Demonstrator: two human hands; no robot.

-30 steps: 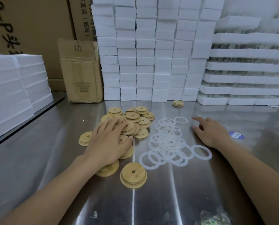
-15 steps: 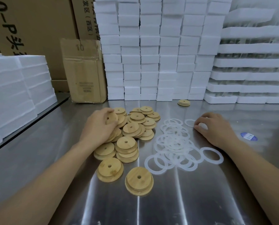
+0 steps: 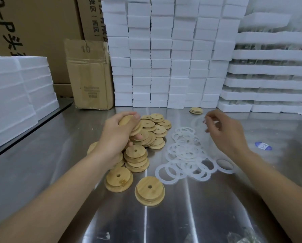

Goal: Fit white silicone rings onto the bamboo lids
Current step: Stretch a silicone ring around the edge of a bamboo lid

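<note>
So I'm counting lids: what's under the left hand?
The left hand grips a bamboo lid above the lid pile. Lid edges peek out beside its wrist; how many lie covered cannot be seen.

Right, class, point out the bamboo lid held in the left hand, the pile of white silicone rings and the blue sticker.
held bamboo lid (image 3: 126, 119), head view, its exposed flat face.
pile of white silicone rings (image 3: 184, 152), head view, overlapping rings mid-pile.
blue sticker (image 3: 263, 146), head view, its centre.

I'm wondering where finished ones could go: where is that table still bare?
The table is bare left of the lids, toward the foam blocks, and on its near side, before lids and rings. Right of the rings lies only a sticker. The middle is crowded.
</note>
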